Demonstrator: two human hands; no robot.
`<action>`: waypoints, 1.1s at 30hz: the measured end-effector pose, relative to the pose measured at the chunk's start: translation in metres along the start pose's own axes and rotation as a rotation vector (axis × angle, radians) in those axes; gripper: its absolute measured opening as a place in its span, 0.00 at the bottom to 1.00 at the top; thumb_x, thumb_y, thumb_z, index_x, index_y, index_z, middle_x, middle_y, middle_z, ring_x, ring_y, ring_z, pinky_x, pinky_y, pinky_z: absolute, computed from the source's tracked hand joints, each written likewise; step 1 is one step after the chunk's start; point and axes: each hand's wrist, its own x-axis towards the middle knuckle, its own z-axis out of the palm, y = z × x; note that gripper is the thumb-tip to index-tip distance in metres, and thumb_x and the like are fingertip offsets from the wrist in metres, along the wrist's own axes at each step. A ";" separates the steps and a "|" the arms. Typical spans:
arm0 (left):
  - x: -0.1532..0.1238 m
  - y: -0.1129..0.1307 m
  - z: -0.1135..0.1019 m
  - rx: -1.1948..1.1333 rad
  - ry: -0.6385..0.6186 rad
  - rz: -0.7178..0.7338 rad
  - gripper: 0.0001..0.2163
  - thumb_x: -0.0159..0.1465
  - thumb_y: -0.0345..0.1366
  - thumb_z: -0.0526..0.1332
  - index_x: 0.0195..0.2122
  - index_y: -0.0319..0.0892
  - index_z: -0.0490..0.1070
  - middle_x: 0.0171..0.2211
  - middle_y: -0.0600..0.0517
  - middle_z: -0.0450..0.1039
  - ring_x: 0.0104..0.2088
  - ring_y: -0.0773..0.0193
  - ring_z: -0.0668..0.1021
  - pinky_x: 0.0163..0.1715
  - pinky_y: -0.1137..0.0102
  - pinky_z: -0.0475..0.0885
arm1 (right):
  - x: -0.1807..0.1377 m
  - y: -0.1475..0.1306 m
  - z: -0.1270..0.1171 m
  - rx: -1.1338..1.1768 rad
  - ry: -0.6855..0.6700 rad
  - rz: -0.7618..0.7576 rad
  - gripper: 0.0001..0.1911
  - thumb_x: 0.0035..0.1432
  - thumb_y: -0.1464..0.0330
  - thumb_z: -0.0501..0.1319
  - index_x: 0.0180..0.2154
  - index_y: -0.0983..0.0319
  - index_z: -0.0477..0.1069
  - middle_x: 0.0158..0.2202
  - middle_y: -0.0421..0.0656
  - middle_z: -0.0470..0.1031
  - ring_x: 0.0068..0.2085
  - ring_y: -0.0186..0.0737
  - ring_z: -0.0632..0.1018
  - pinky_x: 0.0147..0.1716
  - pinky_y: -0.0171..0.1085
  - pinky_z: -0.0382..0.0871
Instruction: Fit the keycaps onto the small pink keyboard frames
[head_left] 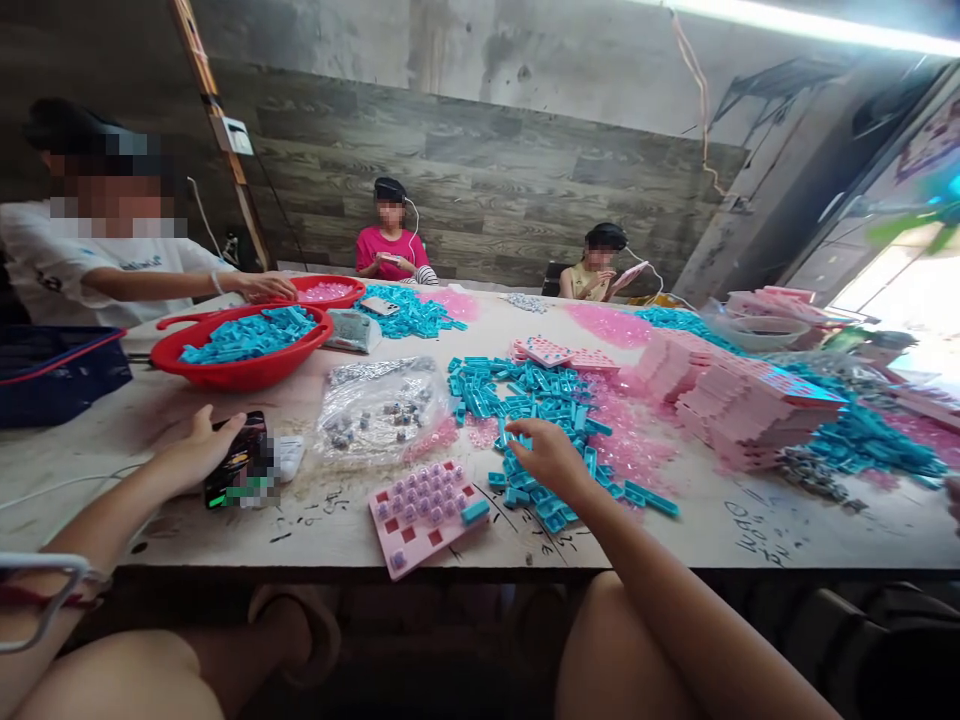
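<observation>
My left hand (196, 448) grips the near side of a dark smartphone (244, 440) with a lit screen, its thumb lying along the top edge. My right hand (553, 458) is over a heap of turquoise plastic pieces (491, 385), thumb and forefinger apart, with nothing visible between them. Between my hands, near the table's front edge, lies a pink tray-like board (394, 555). Clear round beads or caps (431, 492) fill many of its squares, some red squares show bare, and one turquoise piece (475, 512) sits at its right side.
A clear plastic bag (382, 410) of small metal parts lies behind the board. Red baskets (225, 372) stand at left, stacked pink boards (750, 410) at right. Pink bits (630, 440) are scattered on the table (675, 540). Three other people sit around it.
</observation>
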 end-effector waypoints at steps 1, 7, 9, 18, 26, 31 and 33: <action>-0.005 0.005 -0.004 0.015 -0.023 -0.047 0.37 0.61 0.55 0.38 0.61 0.27 0.43 0.57 0.32 0.56 0.54 0.39 0.63 0.48 0.52 0.61 | 0.003 0.009 0.000 -0.075 0.001 0.024 0.15 0.53 0.72 0.56 0.43 0.64 0.73 0.43 0.48 0.75 0.46 0.46 0.73 0.48 0.44 0.63; -0.052 0.049 -0.023 0.097 0.364 0.199 0.35 0.59 0.56 0.39 0.60 0.34 0.50 0.61 0.36 0.40 0.60 0.38 0.48 0.54 0.46 0.51 | 0.019 0.018 0.015 -0.226 -0.156 -0.056 0.17 0.53 0.73 0.56 0.45 0.59 0.73 0.46 0.41 0.74 0.49 0.44 0.70 0.48 0.38 0.63; -0.071 0.069 -0.020 0.094 0.407 0.411 0.33 0.60 0.55 0.39 0.59 0.34 0.52 0.60 0.37 0.42 0.59 0.42 0.50 0.56 0.50 0.50 | 0.022 0.015 0.020 -0.277 -0.220 -0.093 0.18 0.49 0.75 0.58 0.44 0.60 0.73 0.45 0.43 0.75 0.49 0.45 0.70 0.48 0.37 0.63; -0.082 0.098 -0.007 0.109 0.248 0.535 0.31 0.60 0.53 0.45 0.59 0.37 0.50 0.59 0.39 0.44 0.58 0.43 0.51 0.56 0.49 0.52 | 0.020 0.025 0.017 -0.316 -0.172 -0.117 0.12 0.48 0.75 0.59 0.37 0.61 0.72 0.40 0.45 0.72 0.45 0.43 0.71 0.41 0.35 0.64; -0.037 0.048 -0.018 0.019 0.285 0.298 0.30 0.61 0.51 0.44 0.59 0.35 0.51 0.58 0.37 0.48 0.60 0.46 0.52 0.57 0.51 0.49 | 0.019 0.018 0.015 -0.113 0.054 -0.056 0.06 0.45 0.70 0.59 0.30 0.62 0.69 0.32 0.43 0.73 0.33 0.39 0.74 0.31 0.34 0.65; -0.010 0.006 -0.024 -0.133 0.136 0.079 0.27 0.64 0.46 0.38 0.57 0.30 0.53 0.56 0.35 0.56 0.59 0.46 0.57 0.55 0.51 0.52 | 0.015 0.011 0.016 0.299 0.037 0.042 0.08 0.44 0.68 0.58 0.31 0.62 0.67 0.26 0.40 0.72 0.25 0.35 0.74 0.25 0.33 0.67; -0.003 -0.006 -0.022 -0.149 0.094 0.101 0.27 0.65 0.44 0.36 0.56 0.29 0.57 0.56 0.36 0.58 0.58 0.49 0.59 0.56 0.54 0.53 | 0.012 0.005 0.016 0.420 -0.027 0.069 0.09 0.45 0.69 0.57 0.32 0.62 0.67 0.26 0.40 0.72 0.24 0.35 0.75 0.22 0.32 0.69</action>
